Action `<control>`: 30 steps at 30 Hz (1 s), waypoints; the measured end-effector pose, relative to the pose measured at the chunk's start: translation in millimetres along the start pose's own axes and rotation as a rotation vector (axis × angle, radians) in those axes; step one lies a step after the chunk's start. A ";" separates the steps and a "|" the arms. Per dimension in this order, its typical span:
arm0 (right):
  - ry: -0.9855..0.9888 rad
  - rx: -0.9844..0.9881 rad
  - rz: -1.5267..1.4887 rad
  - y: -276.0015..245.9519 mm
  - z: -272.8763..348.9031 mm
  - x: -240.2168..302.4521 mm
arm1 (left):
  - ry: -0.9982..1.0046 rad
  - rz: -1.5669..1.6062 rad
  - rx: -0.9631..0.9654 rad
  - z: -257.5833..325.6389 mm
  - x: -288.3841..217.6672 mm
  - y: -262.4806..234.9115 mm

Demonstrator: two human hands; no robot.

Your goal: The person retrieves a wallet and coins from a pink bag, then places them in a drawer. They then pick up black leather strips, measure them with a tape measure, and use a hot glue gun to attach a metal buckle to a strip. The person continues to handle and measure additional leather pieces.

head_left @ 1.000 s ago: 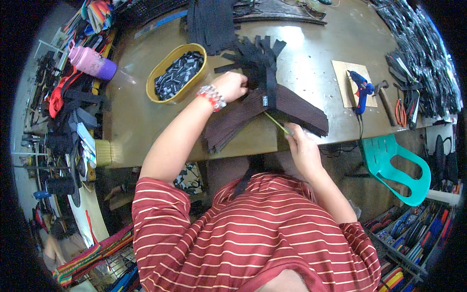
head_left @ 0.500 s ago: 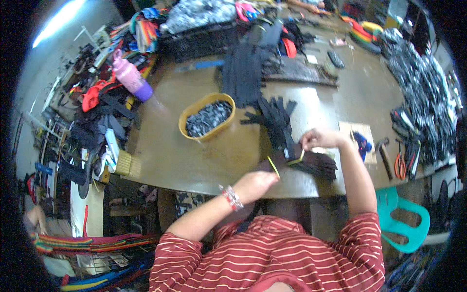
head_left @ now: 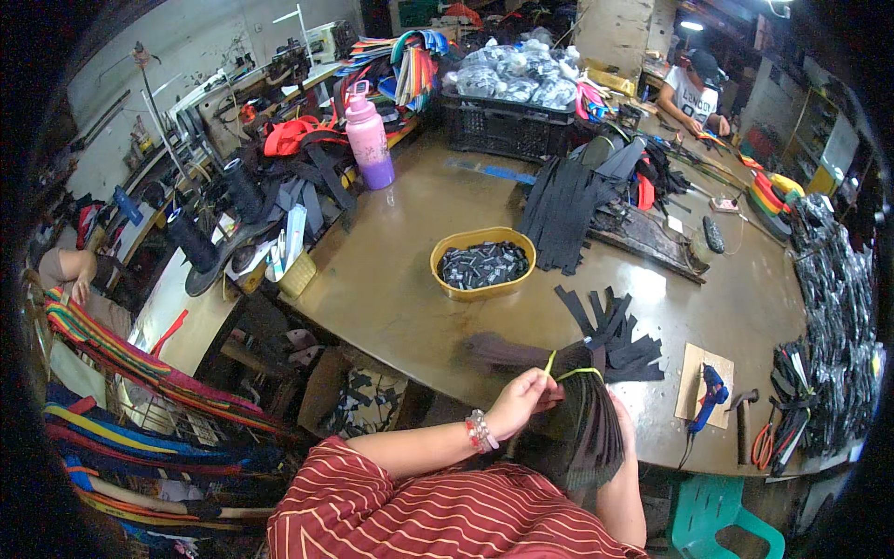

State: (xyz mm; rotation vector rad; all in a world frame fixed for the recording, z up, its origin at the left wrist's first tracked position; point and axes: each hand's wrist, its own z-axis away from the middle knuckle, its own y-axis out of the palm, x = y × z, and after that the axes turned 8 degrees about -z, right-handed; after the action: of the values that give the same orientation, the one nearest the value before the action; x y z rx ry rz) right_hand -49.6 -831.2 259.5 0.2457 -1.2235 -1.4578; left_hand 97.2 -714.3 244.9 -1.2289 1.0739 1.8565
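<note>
A bundle of black fabric straps (head_left: 596, 430) hangs at the table's front edge, with a thin yellow-green tie (head_left: 581, 372) around it. My left hand (head_left: 521, 404) is closed, pinching the upright end of that tie between thumb and fingertips. Against the bundle's right side, my right hand (head_left: 627, 430) is wrapped round the straps, its fingers mostly hidden behind them. More black strap ends (head_left: 626, 337) fan out on the table just beyond. A dark, blurred length of strap (head_left: 517, 350) sticks out to the left of the tie.
A yellow tub (head_left: 484, 291) of small black pieces stands mid-table. Farther back are stacked black straps (head_left: 562, 207), a pink-purple bottle (head_left: 370, 144) and a black crate (head_left: 507, 128). At right lie a blue glue gun (head_left: 711, 395), a hammer (head_left: 743, 424) and orange-handled scissors (head_left: 763, 445). Another person (head_left: 691, 98) sits at the far right.
My hands have come together at the bundle; before, they were apart, each with a yellow-green end. The right hand now grips the bundle. The view has tilted up and turned, bringing another person in.
</note>
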 end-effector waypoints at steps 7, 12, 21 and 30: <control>-0.253 0.008 0.342 2.2 -8.5 -27.8 | -0.007 0.429 -0.260 10.2 7.8 8.5; -0.172 0.013 0.305 -18.9 -18.2 -32.9 | -0.250 0.623 -0.254 18.8 3.8 -1.1; -0.969 0.209 0.621 73.4 49.4 -9.4 | -0.448 0.777 0.443 5.9 -24.1 21.1; -0.564 0.085 1.890 93.9 -44.1 -4.9 | 0.081 -1.033 0.402 2.4 -27.6 21.0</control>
State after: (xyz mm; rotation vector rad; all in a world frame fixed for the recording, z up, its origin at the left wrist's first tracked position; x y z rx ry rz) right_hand 40.9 -831.4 310.4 -1.0906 -1.1891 0.2452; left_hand 87.8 -723.8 277.0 -1.2576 0.5931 0.7685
